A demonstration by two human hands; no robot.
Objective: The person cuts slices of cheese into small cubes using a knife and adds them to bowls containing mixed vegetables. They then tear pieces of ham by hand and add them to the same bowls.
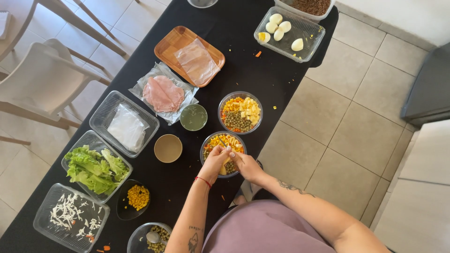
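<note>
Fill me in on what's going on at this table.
A person stands at a long table with a black cloth, both hands over a clear bowl of mixed vegetables. The left hand and right hand meet above it, apparently handling a yellow piece. Just beyond sits a second bowl with peas, corn and yellow cubes. Around them lie sliced ham on plastic, lettuce, boiled eggs in a tray, corn and shredded cheese.
</note>
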